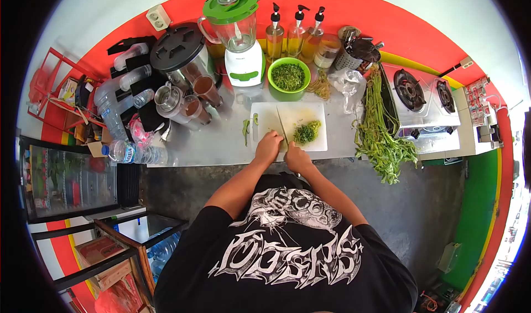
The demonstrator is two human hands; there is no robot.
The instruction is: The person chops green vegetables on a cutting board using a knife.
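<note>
On a white cutting board (315,112) lies a small heap of chopped greens (307,132). My right hand (298,158) is closed around the handle of a knife (282,119), whose blade stretches away over the board. Just left of the blade, my left hand (269,146) rests at the board's near edge with its fingers bent together; what they hold, if anything, is too small to make out. A few green stalks (245,131) lie beside the board's left edge. Behind the board stands a green bowl (286,96) full of chopped greens.
A bunch of leafy stems (378,127) hangs over the counter's front edge at right, beside a gas stove (423,102). A blender (243,64), pump bottles (274,39) and a clear plastic bag (348,89) stand or lie behind. Water bottles (133,153) lie at left.
</note>
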